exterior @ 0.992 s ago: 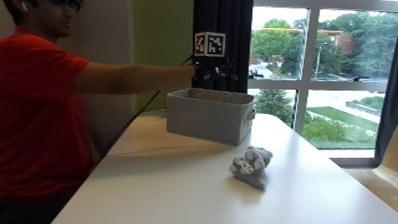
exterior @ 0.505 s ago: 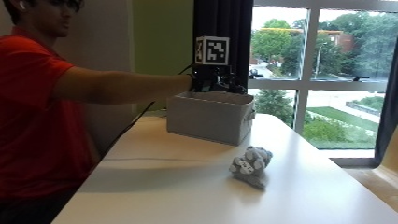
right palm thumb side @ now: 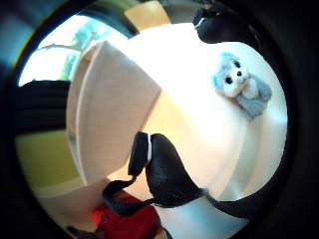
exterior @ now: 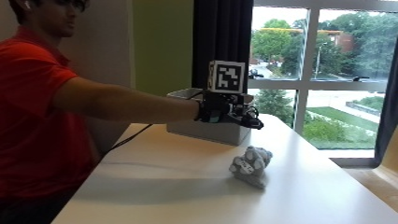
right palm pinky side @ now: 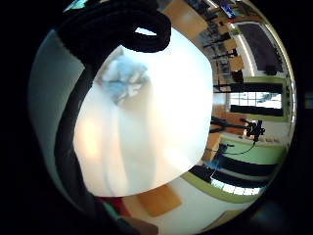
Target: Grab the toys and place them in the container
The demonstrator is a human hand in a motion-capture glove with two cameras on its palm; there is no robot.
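Observation:
A small grey and white plush toy (exterior: 251, 165) lies on the white table (exterior: 155, 186), in front of the grey rectangular container (exterior: 187, 129). My gloved right hand (exterior: 229, 114) hangs in the air in front of the container's near wall, above and a little behind the toy. Its fingers are relaxed and hold nothing. In the thumb side palm view the toy (right palm thumb side: 240, 84) lies on the table beside the container (right palm thumb side: 112, 109), apart from the black fingers (right palm thumb side: 164, 174). The little finger side palm view also shows the toy (right palm pinky side: 122, 78) on the tabletop.
A window and a dark curtain (exterior: 221, 42) stand behind the table. The table's right edge (exterior: 348, 182) runs close to the toy. A black cable (exterior: 127, 137) trails across the table's left side.
My hand has come away from above the container, moving down and forward to hang above the toy. The toy and the container have stayed where they were.

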